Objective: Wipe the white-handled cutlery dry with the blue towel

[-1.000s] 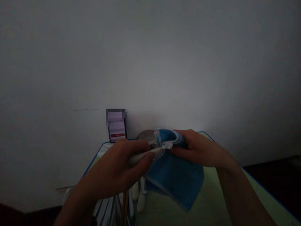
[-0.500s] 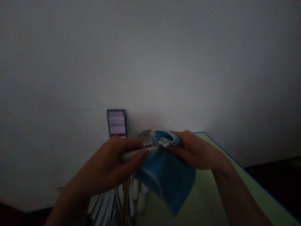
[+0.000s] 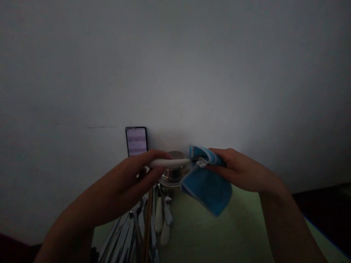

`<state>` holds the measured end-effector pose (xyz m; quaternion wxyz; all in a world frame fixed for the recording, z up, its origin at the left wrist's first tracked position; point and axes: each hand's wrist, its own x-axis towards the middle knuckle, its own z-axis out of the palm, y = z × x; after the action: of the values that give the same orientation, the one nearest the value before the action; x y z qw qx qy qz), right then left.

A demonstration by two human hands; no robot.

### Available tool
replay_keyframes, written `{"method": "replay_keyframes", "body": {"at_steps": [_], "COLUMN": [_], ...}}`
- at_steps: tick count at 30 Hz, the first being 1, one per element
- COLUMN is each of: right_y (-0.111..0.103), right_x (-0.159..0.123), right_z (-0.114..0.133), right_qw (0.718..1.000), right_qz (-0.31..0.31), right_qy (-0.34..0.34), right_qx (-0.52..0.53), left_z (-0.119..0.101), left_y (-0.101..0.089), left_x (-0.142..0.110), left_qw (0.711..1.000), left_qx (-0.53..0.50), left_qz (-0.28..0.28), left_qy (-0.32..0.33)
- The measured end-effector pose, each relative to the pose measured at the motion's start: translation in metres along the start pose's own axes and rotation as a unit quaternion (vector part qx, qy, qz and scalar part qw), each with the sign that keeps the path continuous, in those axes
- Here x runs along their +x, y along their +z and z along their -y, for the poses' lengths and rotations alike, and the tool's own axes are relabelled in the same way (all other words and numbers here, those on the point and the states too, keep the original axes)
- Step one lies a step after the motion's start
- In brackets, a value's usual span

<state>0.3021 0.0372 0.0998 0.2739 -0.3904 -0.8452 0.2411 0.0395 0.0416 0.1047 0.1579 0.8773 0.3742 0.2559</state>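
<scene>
My left hand point(image 3: 128, 179) is closed around the white handle point(image 3: 177, 163) of a piece of cutlery, held level above the table. A blue cloth point(image 3: 210, 191) with a pale edge and a small white tag wraps the other end, so the kind of cutlery cannot be made out. Pinched in the folded top of this cloth is my right hand point(image 3: 241, 170), and the rest of the cloth hangs below it.
Against the wall leans a phone point(image 3: 137, 140) with its screen lit. A shiny metal container point(image 3: 171, 179) stands behind my hands. Cutlery point(image 3: 120, 235), brown chopsticks point(image 3: 148, 223) and white-handled forks point(image 3: 165, 233) lie on the green table point(image 3: 211, 239).
My right hand and the cloth have shifted right, away from my left hand, baring more of the white handle. The handle is higher, and the metal container shows more.
</scene>
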Motion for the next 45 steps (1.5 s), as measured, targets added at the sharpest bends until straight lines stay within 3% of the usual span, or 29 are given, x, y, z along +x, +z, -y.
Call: {"method": "replay_keyframes", "body": {"at_steps": [6,11,19,25,31,38,42,45], "right_y": [0.004,0.01,0.002,0.009,0.009,0.011,0.014,0.013], "right_x": [0.005,0.009,0.0,0.008,0.01,0.01,0.01,0.011], "right_z": [-0.003,-0.004,-0.008,-0.007,-0.005,0.001,0.005,0.009], "right_qw": [0.996,0.996,0.999,0.997,0.994,0.992,0.992,0.995], "right_qz": [-0.048,-0.061,0.041,-0.024,-0.033,-0.062,-0.074,-0.063], "right_qy": [0.019,-0.004,-0.027,-0.017,0.004,-0.001,-0.009,-0.018], "right_qx": [-0.079,-0.067,0.009,-0.073,-0.108,-0.111,-0.099,-0.078], "left_z": [-0.001,0.002,0.002,0.01,0.004,-0.001,-0.005,-0.009], "left_y": [0.001,0.0,-0.008,-0.004,-0.001,0.003,-0.002,-0.005], "left_x": [-0.005,0.0,-0.002,-0.006,-0.002,0.0,0.001,0.0], "left_qw": [0.998,0.999,0.999,1.0,0.997,0.996,0.999,0.999], "left_qx": [0.01,-0.002,-0.033,0.003,0.019,0.044,0.019,-0.017], "left_qz": [0.019,0.006,0.003,0.028,0.079,0.067,0.026,0.032], "left_qy": [0.067,0.036,-0.001,-0.005,0.001,-0.027,0.013,0.029]}}
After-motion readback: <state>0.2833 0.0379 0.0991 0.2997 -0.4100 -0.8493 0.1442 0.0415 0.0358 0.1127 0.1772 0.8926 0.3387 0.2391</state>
